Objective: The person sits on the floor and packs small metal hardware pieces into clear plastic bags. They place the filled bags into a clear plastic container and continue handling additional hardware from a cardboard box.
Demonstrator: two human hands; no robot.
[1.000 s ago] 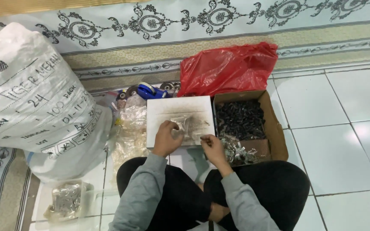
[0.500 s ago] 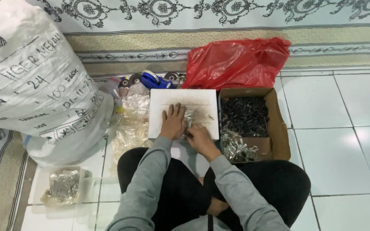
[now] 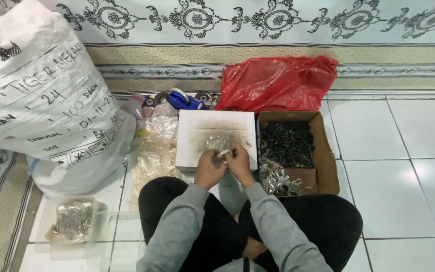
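I sit cross-legged on a tiled floor. My left hand and my right hand are close together at the near edge of a white box. Both pinch a small clear plastic bag with small metal parts in it. Right of the white box stands an open cardboard box filled with small dark parts and several filled clear bags at its near end.
A large white woven sack stands at the left. A red plastic bag lies behind the boxes, a blue tape dispenser beside it. Loose clear bags pile left of the white box. A clear container holds packed parts.
My hands have drawn back from the middle of the white box to its near edge and come together on the small bag. The camera has tilted slightly.
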